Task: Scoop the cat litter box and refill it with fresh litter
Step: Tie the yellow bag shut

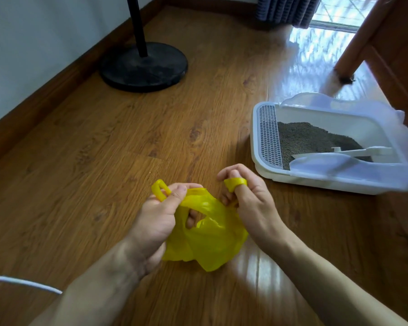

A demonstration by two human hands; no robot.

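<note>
both hands (156, 215) grip the yellow bag (210, 236) between them.

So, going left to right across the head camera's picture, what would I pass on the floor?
White cable → black round stand base → left hand → yellow plastic bag → right hand → white litter box, with grey litter and a white scoop inside.

Bright yellow plastic bag (207, 234), white litter box (316, 177) with grey perforated grid strip (267, 135) and translucent whitish hood, dark grey-brown litter (309, 140), white scoop (353, 152), black round stand base (144, 67), warm brown wood-grain floor (104, 137), dark blue-grey pleated curtain (285, 9).
</note>
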